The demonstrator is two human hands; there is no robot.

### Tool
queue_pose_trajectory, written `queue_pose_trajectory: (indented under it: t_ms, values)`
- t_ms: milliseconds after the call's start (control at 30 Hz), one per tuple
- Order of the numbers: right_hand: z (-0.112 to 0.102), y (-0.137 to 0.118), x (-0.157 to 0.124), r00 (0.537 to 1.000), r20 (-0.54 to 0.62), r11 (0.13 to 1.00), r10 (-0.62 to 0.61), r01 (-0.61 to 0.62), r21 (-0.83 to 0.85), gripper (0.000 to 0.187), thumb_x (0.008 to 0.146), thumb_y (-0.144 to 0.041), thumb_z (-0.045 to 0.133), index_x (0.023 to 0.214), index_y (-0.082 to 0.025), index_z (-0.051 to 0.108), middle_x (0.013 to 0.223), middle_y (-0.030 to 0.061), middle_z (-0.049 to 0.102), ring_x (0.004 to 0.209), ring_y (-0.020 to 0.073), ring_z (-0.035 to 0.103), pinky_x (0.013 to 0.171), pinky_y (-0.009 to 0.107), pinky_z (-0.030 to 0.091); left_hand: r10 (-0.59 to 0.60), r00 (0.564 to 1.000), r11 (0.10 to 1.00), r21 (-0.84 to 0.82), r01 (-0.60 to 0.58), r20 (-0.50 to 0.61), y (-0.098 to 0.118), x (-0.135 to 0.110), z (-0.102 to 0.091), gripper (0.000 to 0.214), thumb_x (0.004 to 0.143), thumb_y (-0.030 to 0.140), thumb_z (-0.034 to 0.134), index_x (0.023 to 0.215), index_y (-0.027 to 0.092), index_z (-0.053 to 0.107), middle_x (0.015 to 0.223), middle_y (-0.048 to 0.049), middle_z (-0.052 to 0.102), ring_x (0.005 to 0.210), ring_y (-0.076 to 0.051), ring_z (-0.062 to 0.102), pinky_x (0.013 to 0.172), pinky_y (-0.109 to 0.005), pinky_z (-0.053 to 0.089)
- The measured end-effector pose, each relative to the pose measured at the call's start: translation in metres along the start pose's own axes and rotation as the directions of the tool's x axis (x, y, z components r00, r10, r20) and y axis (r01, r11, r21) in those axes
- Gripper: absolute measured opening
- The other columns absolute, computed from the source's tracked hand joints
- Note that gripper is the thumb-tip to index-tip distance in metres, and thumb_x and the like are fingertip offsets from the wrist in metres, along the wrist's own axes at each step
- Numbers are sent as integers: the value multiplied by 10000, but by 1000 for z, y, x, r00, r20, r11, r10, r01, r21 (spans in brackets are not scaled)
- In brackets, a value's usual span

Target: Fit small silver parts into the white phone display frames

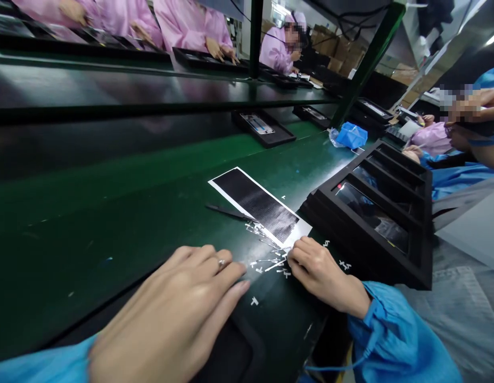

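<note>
My left hand (179,308) lies flat on the dark edge of the green belt (111,213), fingers stretched out together, a ring on one finger, holding nothing. My right hand (321,274) is curled, its fingertips pinched at the near corner of a white sheet (261,205) covered with a black patch. Several small white strips (271,260) lie scattered between my two hands. What the pinch holds is too small to make out. A thin dark tool (227,211) lies just left of the sheet.
A stack of black trays (390,213) holding dark screens stands to the right. More black trays (263,127) sit farther along the belt, beside a blue bag (352,134). People in pink coats work across the belt; a person in blue sits at right.
</note>
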State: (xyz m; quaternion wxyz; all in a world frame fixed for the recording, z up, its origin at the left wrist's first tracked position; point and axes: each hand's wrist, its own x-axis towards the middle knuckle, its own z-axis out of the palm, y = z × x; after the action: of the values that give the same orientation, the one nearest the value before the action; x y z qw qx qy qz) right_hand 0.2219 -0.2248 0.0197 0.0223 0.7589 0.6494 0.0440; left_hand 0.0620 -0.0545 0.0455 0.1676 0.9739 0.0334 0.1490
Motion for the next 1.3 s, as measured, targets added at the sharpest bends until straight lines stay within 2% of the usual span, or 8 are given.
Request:
queue_pose_trajectory:
  t_ms: [167,400,533,633,800,900,1100,1300]
  values:
    - [-10,-10,-5,994,47,994,-103,102,26,135,806,-117,451,691,-139,518,709,44,497,697,163,444,716,309,403,-68,916,998,11,69,395,19,45,8,336,852,317,278,825,217,598,868,-30,623,820,-215,526,732,-372,348]
    - [-9,-19,9,977,41,971,-208,201,133,129,681,1,487,731,-59,590,689,115,561,677,206,454,738,391,396,-156,855,988,63,143,495,17,61,31,237,810,232,376,742,174,596,770,-65,618,781,-246,540,714,-390,340]
    - [-1,-4,4,999,-42,926,-7,22,377,159,771,-35,435,674,-113,535,672,63,530,653,161,459,607,287,410,-197,831,969,-25,245,520,19,66,25,255,824,272,364,776,207,606,788,-38,622,789,-231,552,707,-360,367]
    - [-1,3,-3,981,-72,799,178,-101,593,169,828,-78,431,692,-132,515,673,16,532,652,115,493,597,225,422,-220,819,935,-123,331,531,23,72,21,237,808,285,388,832,233,618,788,-8,630,774,-192,568,673,-294,399]
    - [-2,-2,-5,931,-54,546,360,-164,822,220,899,-179,359,759,-133,523,704,1,579,666,86,566,612,185,466,-192,790,891,-233,389,583,36,79,17,240,789,299,414,812,200,631,690,22,626,639,-131,573,544,-204,405]
    - [-3,-5,-5,912,-47,471,408,-167,866,237,902,-197,354,768,-135,539,689,-5,589,649,88,574,598,189,468,-192,777,897,-214,387,599,40,77,14,258,804,309,392,800,199,626,665,22,616,615,-128,566,527,-205,397]
    - [0,3,-11,870,-107,572,482,-220,790,161,816,-189,497,663,-167,541,638,-6,539,625,117,483,585,248,378,-185,794,967,-36,252,580,29,76,25,171,754,165,441,641,185,568,731,-27,577,727,-194,539,630,-300,366]
    - [17,2,-16,832,-212,712,512,-273,647,208,844,-175,415,650,-166,487,668,35,482,660,160,397,639,319,306,-64,790,994,-28,102,610,26,74,50,226,734,29,337,761,156,521,880,-68,516,797,-214,504,679,-342,397]
